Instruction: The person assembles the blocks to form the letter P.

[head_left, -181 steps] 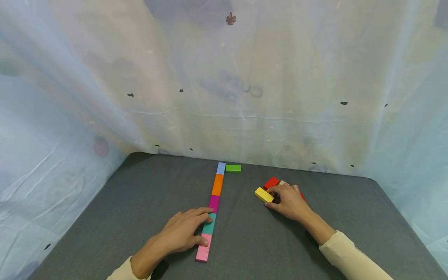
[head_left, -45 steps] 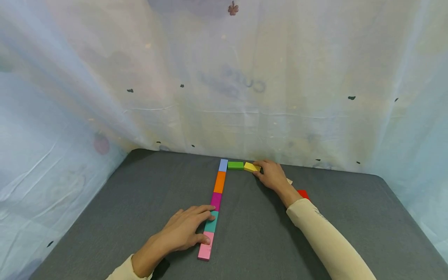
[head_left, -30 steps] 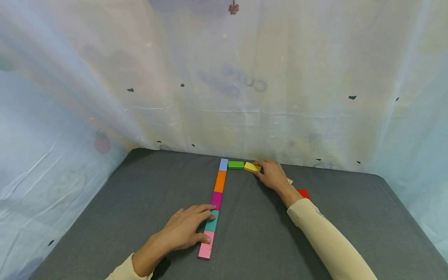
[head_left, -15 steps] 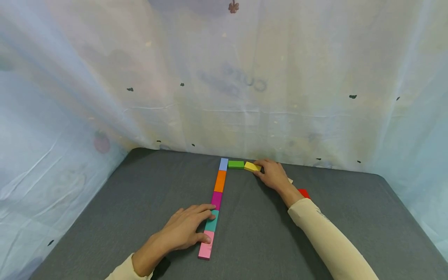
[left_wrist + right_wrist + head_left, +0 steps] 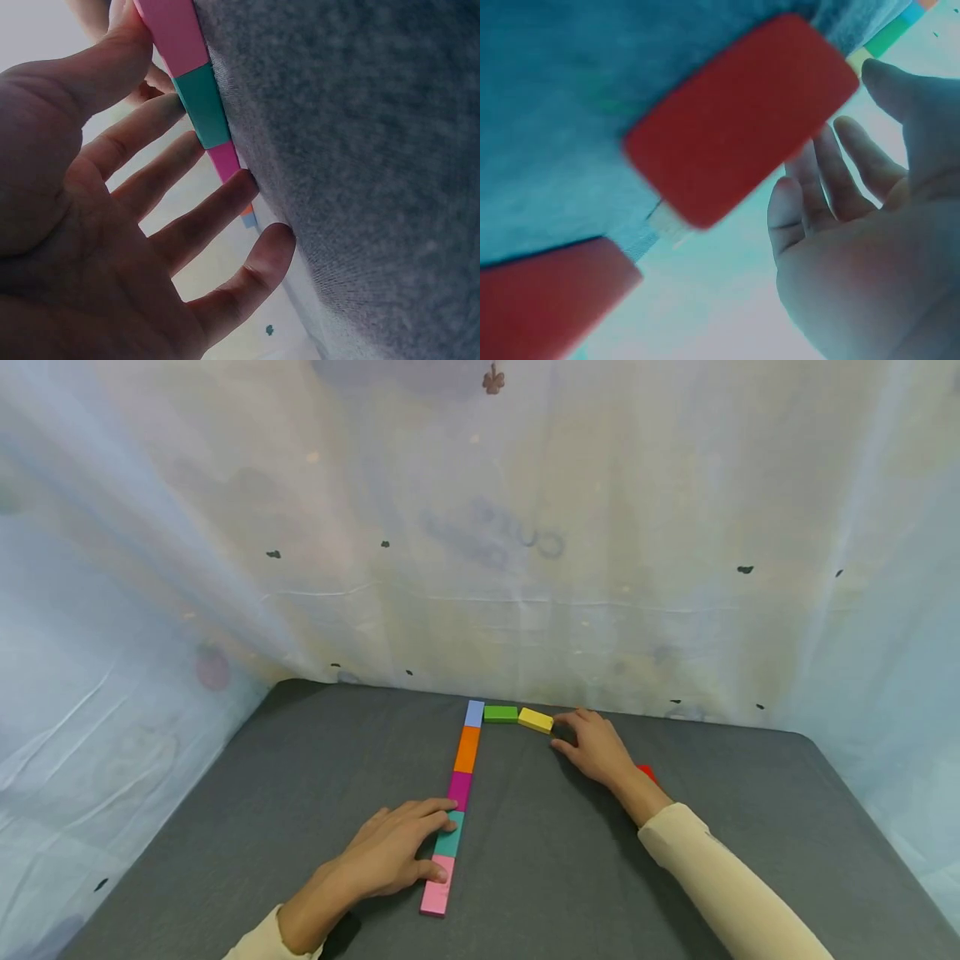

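A straight column of coloured blocks runs away from me: pink (image 5: 436,898), teal (image 5: 447,842), magenta (image 5: 460,789), orange (image 5: 467,750) and light blue (image 5: 474,713). My left hand (image 5: 390,852) rests along it, thumb on the pink block, fingertips by the teal and magenta ones. At the far end, a green block (image 5: 500,714) extends right from the light blue one. A yellow block (image 5: 536,720) follows, touching the green at a slant. Just right of the yellow block is my right hand (image 5: 597,750), fingers and thumb spread apart, holding nothing.
A red block (image 5: 647,772) shows behind my right wrist. The right wrist view has a red block (image 5: 742,120) close up, another red block (image 5: 555,300) and a cream block (image 5: 669,223) partly hidden. A patterned curtain (image 5: 517,635) borders the grey table (image 5: 337,752).
My right hand brought the yellow block from the loose pile to the green block's right end. It has now released it and drawn slightly right. My left hand has stayed in place.
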{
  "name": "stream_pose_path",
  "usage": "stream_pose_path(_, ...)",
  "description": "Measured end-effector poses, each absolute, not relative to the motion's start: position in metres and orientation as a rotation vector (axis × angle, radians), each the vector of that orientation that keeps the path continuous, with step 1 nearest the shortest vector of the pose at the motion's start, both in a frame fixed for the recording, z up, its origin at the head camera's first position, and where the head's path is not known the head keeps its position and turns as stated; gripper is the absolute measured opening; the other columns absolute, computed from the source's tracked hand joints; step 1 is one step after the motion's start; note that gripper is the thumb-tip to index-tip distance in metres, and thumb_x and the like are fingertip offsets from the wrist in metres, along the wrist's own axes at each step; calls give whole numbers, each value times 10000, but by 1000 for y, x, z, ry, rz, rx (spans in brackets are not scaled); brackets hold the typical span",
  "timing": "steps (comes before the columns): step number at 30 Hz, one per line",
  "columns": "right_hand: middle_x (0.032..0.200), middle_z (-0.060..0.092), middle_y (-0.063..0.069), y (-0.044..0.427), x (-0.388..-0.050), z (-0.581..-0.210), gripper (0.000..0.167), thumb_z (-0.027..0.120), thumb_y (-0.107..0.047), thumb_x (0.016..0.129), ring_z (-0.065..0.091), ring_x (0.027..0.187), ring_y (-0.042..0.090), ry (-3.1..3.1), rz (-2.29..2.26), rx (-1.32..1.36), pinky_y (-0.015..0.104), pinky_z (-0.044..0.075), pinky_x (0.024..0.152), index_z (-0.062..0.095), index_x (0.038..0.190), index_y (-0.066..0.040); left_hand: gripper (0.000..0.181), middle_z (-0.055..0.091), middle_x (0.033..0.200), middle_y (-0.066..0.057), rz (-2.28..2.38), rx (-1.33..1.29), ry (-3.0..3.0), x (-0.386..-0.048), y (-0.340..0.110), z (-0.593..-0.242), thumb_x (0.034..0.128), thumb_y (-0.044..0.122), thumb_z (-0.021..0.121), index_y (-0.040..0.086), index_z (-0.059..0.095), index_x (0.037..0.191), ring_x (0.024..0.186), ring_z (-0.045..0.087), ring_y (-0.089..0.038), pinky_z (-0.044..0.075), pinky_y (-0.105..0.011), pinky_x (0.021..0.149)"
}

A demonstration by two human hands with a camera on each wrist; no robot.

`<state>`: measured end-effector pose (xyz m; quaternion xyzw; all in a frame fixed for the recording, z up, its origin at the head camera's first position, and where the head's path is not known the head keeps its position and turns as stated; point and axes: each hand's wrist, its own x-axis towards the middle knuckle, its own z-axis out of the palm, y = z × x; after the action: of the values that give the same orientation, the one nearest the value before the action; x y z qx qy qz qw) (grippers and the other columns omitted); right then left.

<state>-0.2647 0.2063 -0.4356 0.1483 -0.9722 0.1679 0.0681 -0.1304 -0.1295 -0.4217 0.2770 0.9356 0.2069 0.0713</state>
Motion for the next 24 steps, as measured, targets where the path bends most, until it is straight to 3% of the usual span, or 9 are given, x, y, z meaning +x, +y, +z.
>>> stream_pose_path(6,1345,595,150,215,-254,-435,464,701,-346,929,538,1237,367,-2917,519,456,603,386,1078,618,1338,-142,477,493,1500,50,614,829,2802,-131,-131,-422,792,405,814,231,658,1209,1330,505,-272,376,-729,1002)
stream_pose_path(15,1336,591,160,230,-243,-438,503,729,-380,898,532,1200,376,-2895,439,446,561,433,944,625,1318,-124,471,494,1497,60,636,832,2802,-130,-131,-420,787,399,820,227,664,1197,1322,513,-270,377,-732,996)
stream_pose_path(24,1362,559,197,238,-240,-438,605,730,-439,881,505,1216,402,-2943,364,389,559,424,929,587,1352,-87,470,494,1496,65,641,836,2794,-130,-130,-419,791,402,816,226,663,1200,1326,511,-265,372,-735,1005)
